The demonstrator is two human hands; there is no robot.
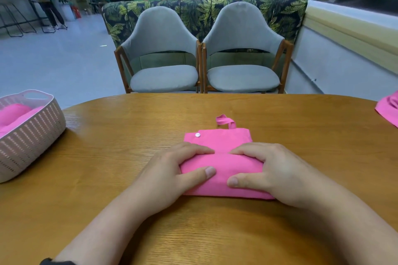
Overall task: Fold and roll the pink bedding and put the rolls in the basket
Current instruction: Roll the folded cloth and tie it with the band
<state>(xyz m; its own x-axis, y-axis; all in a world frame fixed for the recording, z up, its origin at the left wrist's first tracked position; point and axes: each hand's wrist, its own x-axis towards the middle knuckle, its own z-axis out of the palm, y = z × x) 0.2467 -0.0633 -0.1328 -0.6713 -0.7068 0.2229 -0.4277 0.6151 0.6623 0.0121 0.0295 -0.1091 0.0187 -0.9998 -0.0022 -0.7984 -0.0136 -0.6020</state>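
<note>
Gripping the rolled near part of the pink bedding (224, 170), the left hand (172, 170) and right hand (271, 170) curl over its two ends, fingers on the far side, thumbs on the near side. Beyond the fingers the unrolled flap lies flat on the wooden surface (120, 148), bearing a white snap (197, 134) and a loop (225, 120). Well out past the left hand stands the basket (32, 140) with pink rolls (15, 114) inside. Far beyond the right hand lies more pink fabric (388, 107).
</note>
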